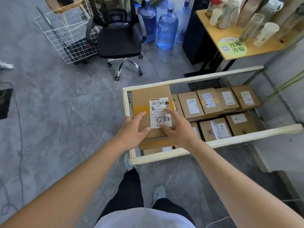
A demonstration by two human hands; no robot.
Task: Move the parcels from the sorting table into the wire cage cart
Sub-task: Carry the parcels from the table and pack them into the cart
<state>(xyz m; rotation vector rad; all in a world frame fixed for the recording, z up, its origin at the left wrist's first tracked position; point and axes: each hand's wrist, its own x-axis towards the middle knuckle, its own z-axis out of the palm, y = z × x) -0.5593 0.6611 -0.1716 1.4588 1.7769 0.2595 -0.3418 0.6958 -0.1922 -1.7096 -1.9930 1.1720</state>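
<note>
Both my hands are spread wide, fingers straight — left hand (134, 129) and right hand (176, 127) lie flat on the top parcel (148, 102) at the left end of the wire cage cart (213, 76), stacked over other boxes (209, 102). Its white label (160, 111) reads "P021" — with handwritten black characters I can't make out.

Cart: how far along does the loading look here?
Done: many labelled boxes already fill the cart. In hand: left hand and right hand, both open, on the top box. Left: unclear, the sorting table is out of view.
</note>
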